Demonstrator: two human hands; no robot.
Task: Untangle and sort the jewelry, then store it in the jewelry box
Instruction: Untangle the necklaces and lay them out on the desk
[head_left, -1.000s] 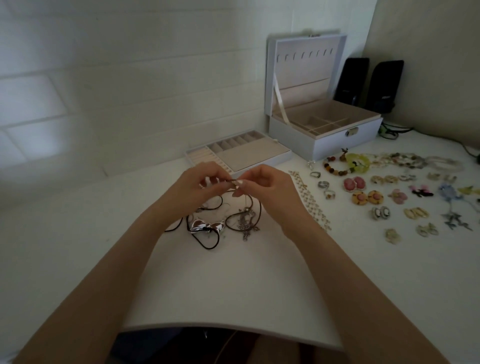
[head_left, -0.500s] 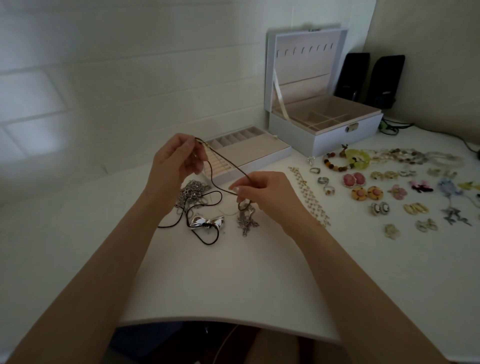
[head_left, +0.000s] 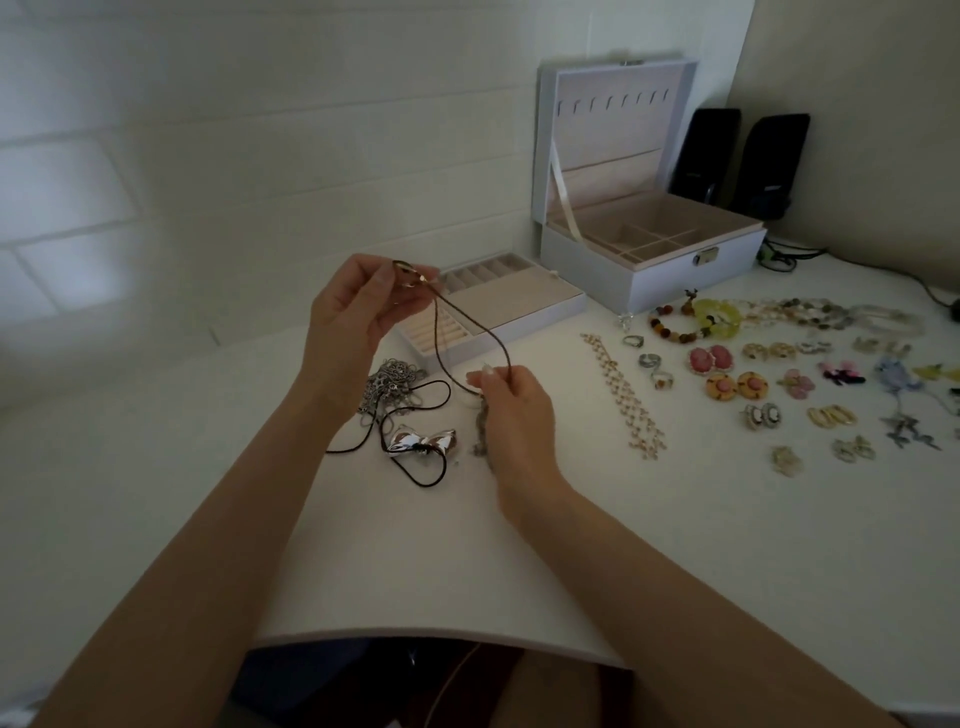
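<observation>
My left hand (head_left: 353, 322) is raised and pinches the clasp end of a thin brown cord necklace (head_left: 470, 338). My right hand (head_left: 511, 410) pinches the same cord lower down, just above a grey metal pendant (head_left: 480, 434) that hangs by my palm. On the table below lie a silver chain heap (head_left: 392, 384), a black cord (head_left: 415, 410) and a shiny silver bow pendant (head_left: 422, 442). The white jewelry box (head_left: 660, 260) stands open at the back, its removed tray (head_left: 498, 317) beside it.
Sorted pieces cover the table's right side: a gold link bracelet (head_left: 626, 397), rings (head_left: 649, 361), a bead bracelet (head_left: 670, 325), pink and yellow earrings (head_left: 727, 371), several other earring pairs. Two black speakers (head_left: 743, 161) stand behind the box. The table's near edge curves at my lap.
My hands, together over the tangle a second ago, have drawn apart. The left hand rose with the cord's clasp end, and the brown cord now stretches between both hands.
</observation>
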